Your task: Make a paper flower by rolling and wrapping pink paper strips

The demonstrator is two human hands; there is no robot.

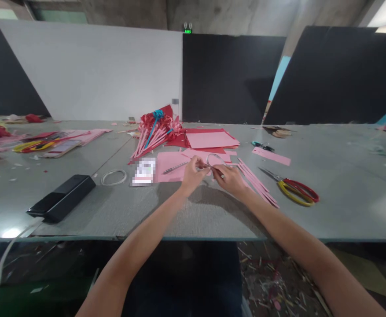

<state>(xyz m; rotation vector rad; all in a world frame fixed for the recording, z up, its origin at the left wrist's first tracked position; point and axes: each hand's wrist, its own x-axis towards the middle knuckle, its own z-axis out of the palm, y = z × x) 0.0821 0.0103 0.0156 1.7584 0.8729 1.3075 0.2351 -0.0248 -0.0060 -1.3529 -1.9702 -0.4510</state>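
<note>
My left hand (193,175) and my right hand (229,177) meet over the middle of the table, fingertips pinched close together. Between them a thin, pale loop (215,155) curves up; whether it is wire or a narrow strip is unclear. Both hands appear closed on it, though the fingers hide the exact grip. Under and behind the hands lie pink paper sheets (168,159), with a pen (175,167) on them just left of my left hand. Narrow pink paper strips (258,185) fan out to the right of my right hand.
Red-and-yellow-handled scissors (298,191) lie at right, small teal-handled scissors (262,145) behind. A bundle of pink paper sticks (153,132) and a pink sheet stack (211,139) sit farther back. At left are a coiled white wire (113,177), a black device (62,198) and a phone (62,149).
</note>
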